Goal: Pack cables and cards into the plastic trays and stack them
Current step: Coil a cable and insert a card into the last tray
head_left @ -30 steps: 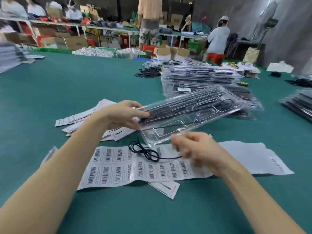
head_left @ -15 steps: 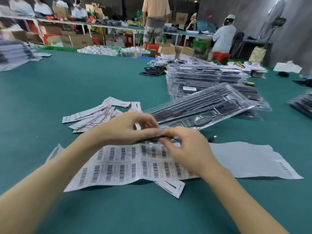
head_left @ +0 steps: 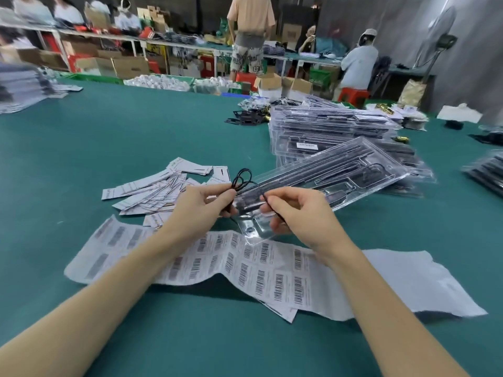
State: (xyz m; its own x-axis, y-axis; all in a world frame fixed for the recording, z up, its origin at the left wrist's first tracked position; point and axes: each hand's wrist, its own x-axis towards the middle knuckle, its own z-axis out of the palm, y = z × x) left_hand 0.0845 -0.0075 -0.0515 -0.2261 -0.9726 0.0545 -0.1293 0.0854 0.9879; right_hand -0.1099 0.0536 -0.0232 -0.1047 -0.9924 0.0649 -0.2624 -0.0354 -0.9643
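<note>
A thin black cable [head_left: 242,178] with a small coil of loops is pinched between both hands above the near end of a clear plastic tray [head_left: 337,175]. My left hand [head_left: 202,206] grips the coil end. My right hand [head_left: 295,210] pinches the cable's other stretch a little to the right. The tray lies slanted, its far end resting on a stack of filled trays [head_left: 332,126], its near end on a barcode label sheet [head_left: 258,265]. A fan of white cards [head_left: 160,189] lies left of my hands.
The green table [head_left: 122,137] holds more tray piles at the far right [head_left: 487,172] and far left [head_left: 19,88]. Black parts [head_left: 247,118] lie behind the stack. People stand and sit at shelves with cardboard boxes beyond the table.
Both hands lifted the black cable off the label sheet and now hold it raised over the tray's near end. The tray, held by my left hand a second ago, lies released.
</note>
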